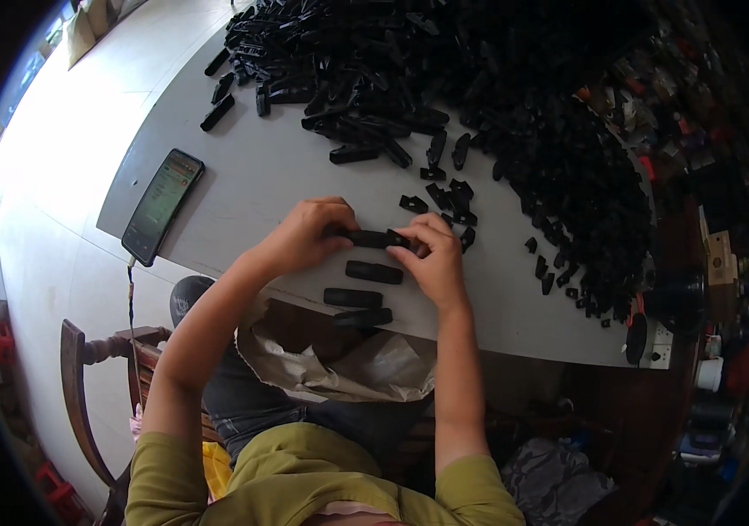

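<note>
My left hand [306, 233] and my right hand [431, 257] both hold one long black plastic part [372, 238] just above the grey table [252, 188]. The left fingers pinch its left end, the right fingers press a small black piece at its right end. Three similar long black parts lie just below my hands: one [374, 273] under the held part, another [353, 298] nearer the table edge, and a third [362, 317] at the edge itself.
A big heap of long black parts [348, 70] fills the far table; a heap of small black pieces [585, 184] runs down the right. A smartphone [163, 206] with a cable lies left. A crumpled bag [348, 364] hangs below the table edge. A wooden chair [85, 386] stands at the lower left.
</note>
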Available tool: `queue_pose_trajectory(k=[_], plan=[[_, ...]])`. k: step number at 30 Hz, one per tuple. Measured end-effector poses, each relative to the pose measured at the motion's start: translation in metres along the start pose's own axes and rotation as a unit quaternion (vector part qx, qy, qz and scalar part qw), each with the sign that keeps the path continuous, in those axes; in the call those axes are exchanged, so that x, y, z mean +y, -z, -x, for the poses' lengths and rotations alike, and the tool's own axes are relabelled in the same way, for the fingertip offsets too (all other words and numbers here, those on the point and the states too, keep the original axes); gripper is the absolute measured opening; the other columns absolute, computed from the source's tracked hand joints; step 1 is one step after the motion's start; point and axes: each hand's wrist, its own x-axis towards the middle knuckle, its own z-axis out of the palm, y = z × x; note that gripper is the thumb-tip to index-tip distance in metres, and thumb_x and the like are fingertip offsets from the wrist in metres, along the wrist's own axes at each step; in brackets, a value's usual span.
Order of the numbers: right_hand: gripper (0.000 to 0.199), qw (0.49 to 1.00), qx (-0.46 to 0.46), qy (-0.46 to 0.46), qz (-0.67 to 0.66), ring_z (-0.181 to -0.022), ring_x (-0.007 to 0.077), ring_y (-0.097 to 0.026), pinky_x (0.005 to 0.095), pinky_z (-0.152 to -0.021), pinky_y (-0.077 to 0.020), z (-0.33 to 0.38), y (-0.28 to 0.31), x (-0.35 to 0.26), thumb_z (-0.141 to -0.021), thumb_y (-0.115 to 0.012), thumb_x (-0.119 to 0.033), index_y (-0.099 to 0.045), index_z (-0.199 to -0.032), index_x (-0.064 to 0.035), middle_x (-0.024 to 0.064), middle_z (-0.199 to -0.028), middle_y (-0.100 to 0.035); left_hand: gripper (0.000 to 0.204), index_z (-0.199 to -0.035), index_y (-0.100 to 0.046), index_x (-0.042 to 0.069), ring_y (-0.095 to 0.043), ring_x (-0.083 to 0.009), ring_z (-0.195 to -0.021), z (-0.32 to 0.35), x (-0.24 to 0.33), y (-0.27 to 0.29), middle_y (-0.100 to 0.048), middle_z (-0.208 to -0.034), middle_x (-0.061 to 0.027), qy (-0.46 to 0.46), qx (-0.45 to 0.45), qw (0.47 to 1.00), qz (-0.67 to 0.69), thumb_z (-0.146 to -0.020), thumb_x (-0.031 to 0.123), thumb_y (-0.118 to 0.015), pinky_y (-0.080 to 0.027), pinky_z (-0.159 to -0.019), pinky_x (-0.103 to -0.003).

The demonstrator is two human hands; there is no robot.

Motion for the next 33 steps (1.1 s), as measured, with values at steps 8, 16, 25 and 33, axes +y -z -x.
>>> queue_pose_trajectory(k=[8, 16, 25, 33], plan=[[0.028, 0.998, -0.028, 0.046, -0.029, -0.064, 0.0088, -0.052, 0.0234, -0.054, -0.0404, -0.003, -0.007, 0.005, -0.065, -0.081, 0.000, -0.069, -0.090, 0.0004, 0.0017, -0.080, -0.057, 0.023, -0.091, -0.065, -0.001, -0.062, -0.0297, -0.090, -0.001, -0.004, -0.002, -0.064, -0.093, -0.0114, -0.030, -0.010, 0.999, 0.033, -0.069, -0.003, -0.073, -0.049, -0.080, -0.036], [0.028, 0.999, 0.003, 0.054, -0.008, -0.061, 0.0112, -0.051, 0.0254, -0.055, -0.0416, 0.002, -0.016, -0.003, -0.066, -0.082, -0.004, -0.071, -0.091, -0.0009, 0.0030, -0.072, -0.056, 0.022, -0.091, -0.065, 0.000, -0.062, -0.0285, -0.090, 0.002, -0.002, -0.007, -0.064, -0.093, -0.0112, -0.009, 0.011, 1.000, 0.017, -0.071, -0.001, -0.073, -0.049, -0.081, -0.036], [0.028, 0.996, 0.058, 0.006, -0.067, -0.060, 0.0096, -0.045, 0.0243, -0.054, -0.0380, 0.002, -0.003, 0.000, -0.067, -0.082, -0.006, -0.071, -0.093, -0.0018, 0.0008, -0.068, -0.050, 0.020, -0.091, -0.066, 0.000, -0.062, -0.0295, -0.090, 0.002, 0.002, -0.011, -0.063, -0.092, -0.0119, 0.003, 0.021, 1.000, 0.003, -0.072, 0.000, -0.073, -0.049, -0.080, -0.036], [0.026, 0.999, -0.043, -0.010, -0.011, -0.058, 0.0092, -0.045, 0.0250, -0.054, -0.0370, 0.004, 0.007, 0.001, -0.066, -0.081, -0.002, -0.071, -0.091, 0.0003, 0.0003, -0.066, -0.049, 0.018, -0.088, -0.064, 0.000, -0.060, -0.0313, -0.087, 0.004, 0.000, -0.008, -0.061, -0.088, -0.0120, -0.010, 0.041, 0.999, 0.003, -0.072, 0.001, -0.072, -0.048, -0.077, -0.037]])
